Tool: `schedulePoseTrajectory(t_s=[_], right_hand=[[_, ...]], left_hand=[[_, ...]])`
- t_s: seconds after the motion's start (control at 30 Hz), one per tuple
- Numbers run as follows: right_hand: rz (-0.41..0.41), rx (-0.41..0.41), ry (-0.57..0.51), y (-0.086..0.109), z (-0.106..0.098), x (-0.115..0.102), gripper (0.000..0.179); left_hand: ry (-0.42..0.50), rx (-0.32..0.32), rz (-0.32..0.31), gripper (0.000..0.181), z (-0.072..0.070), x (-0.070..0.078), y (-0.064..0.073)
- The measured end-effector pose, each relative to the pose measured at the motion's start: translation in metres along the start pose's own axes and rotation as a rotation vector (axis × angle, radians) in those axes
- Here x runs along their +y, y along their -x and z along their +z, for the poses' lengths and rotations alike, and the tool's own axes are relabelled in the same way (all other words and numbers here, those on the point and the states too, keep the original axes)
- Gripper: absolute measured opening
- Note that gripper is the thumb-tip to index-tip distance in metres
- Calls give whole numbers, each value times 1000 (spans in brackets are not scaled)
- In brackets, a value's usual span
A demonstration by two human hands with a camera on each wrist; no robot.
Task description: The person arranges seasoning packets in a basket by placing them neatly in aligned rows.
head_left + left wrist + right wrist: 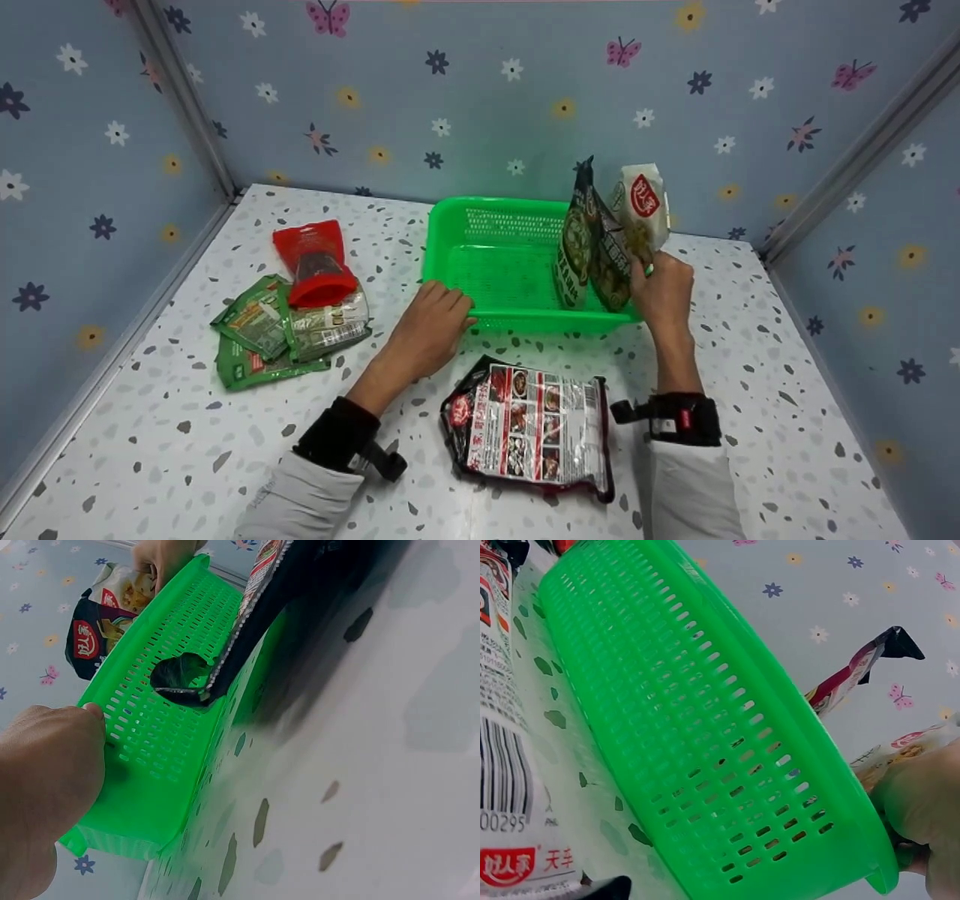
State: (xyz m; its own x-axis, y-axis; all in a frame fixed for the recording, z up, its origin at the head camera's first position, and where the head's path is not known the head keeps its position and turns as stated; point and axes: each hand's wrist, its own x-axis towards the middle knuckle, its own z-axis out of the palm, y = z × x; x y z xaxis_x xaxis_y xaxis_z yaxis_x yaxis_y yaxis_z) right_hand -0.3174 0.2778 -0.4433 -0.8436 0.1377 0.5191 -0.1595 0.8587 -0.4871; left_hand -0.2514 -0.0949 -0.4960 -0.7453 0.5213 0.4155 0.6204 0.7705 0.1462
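A green plastic basket [517, 319] stands at the back of the table. My left hand [431, 326] grips its front rim near the left corner, with the fingers over the edge. At the front right corner my right hand [667, 292] grips the basket's rim, right against a white food packet [645, 202]. In the right wrist view, curled fingers [911, 855] show at the basket's corner. Two dark food packets, one [576, 240] left of the other [611, 262], stand upright in the basket's right part, beside the white one.
A large black-edged food bag [536, 427] lies in front of the basket, between my forearms. To the left, a red packet [315, 262] rests on several green packets [259, 319]. Flower-patterned panels [487, 97] wall in the speckled table [772, 450].
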Motion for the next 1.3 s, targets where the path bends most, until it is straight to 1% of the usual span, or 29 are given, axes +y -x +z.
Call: schedulePoseTrajectory(t_s=[0.2, 0.33, 0.57, 0.77, 0.9, 1.03, 1.1, 1.17, 1.3], right_hand=[[10, -1, -66, 1, -2, 5, 33], [32, -8, -70, 0, -1, 5, 40], [100, -21, -78, -3, -4, 4, 47], [116, -25, -92, -3, -4, 4, 49], [80, -17, -97, -1, -3, 3, 46], [12, -29, -96, 2, 0, 0, 43], [-7, -44, -89, 3, 1, -1, 41], [-13, -56, -77, 3, 1, -2, 40], [-14, -62, -41, 3, 2, -3, 39]], left_hand=[[-33, 9, 7, 26, 2, 0, -1], [-23, -9, -2, 27, 1, 0, -1], [-16, -11, 1, 27, 0, -1, -1], [-21, -31, -10, 27, 1, -1, -1], [-28, -29, -11, 27, 1, -1, -1], [-33, -2, 0, 27, 2, -1, -1], [-36, 14, 8, 26, 2, -1, 0], [-39, 21, 11, 26, 2, 0, 0], [-34, 6, 6, 27, 1, 0, 0]])
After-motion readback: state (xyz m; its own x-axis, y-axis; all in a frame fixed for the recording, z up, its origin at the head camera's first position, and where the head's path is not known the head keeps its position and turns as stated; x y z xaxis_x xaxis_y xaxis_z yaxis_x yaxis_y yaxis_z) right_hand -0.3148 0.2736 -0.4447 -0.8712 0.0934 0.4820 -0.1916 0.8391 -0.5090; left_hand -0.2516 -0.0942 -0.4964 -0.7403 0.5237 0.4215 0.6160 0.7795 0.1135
